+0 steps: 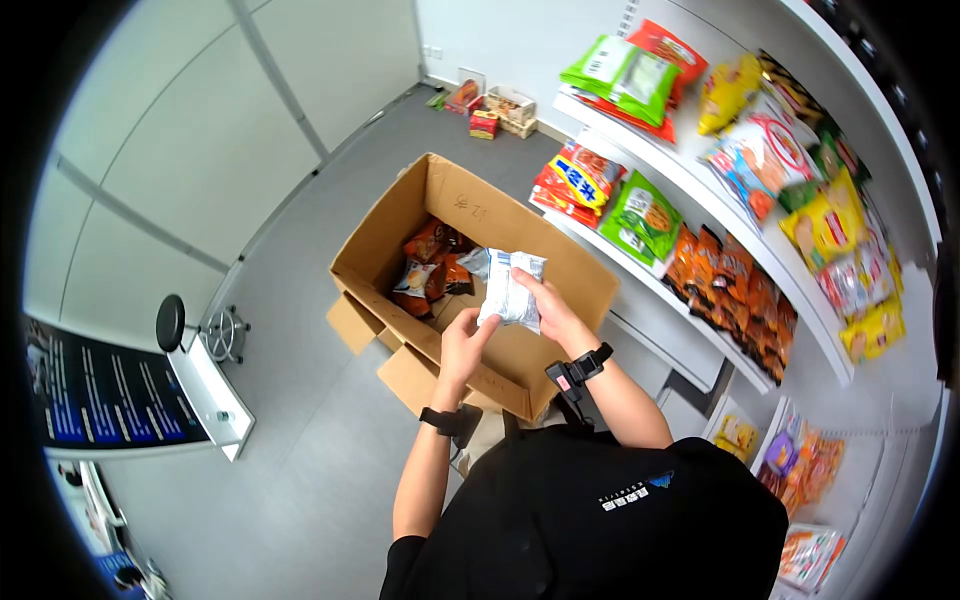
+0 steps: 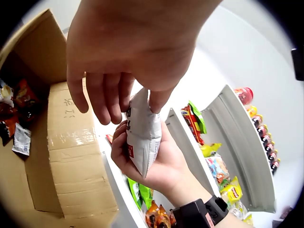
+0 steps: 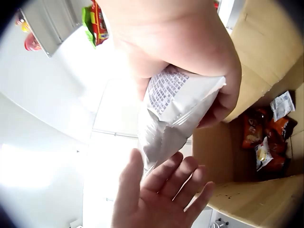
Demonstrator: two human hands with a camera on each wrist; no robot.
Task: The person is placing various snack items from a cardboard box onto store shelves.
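Observation:
A puffed white snack bag (image 1: 512, 291) with small print hangs over the open cardboard box (image 1: 585, 280). My right hand (image 1: 545, 305) grips it, thumb across the printed face and fingers behind. In the left wrist view, the right hand (image 2: 164, 156) cups the snack bag (image 2: 145, 130) from below. My left hand (image 1: 465, 345) is at the bag's lower corner, its thumb touching the wrapper. In the right wrist view, the left hand's fingers (image 3: 164, 178) spread out nearly straight beside the bag's end. Inside the box lie several orange snack bags (image 1: 425, 245) and a silver-white packet (image 3: 282, 105).
Shelves at the right hold green snack bags (image 1: 645, 215), orange packets (image 1: 730, 275) and yellow bags (image 1: 828, 225). Box flaps (image 1: 415, 378) stick out on the near left side. A round stool (image 1: 172, 322) stands at the left. Small crates (image 1: 510, 110) sit by the far wall.

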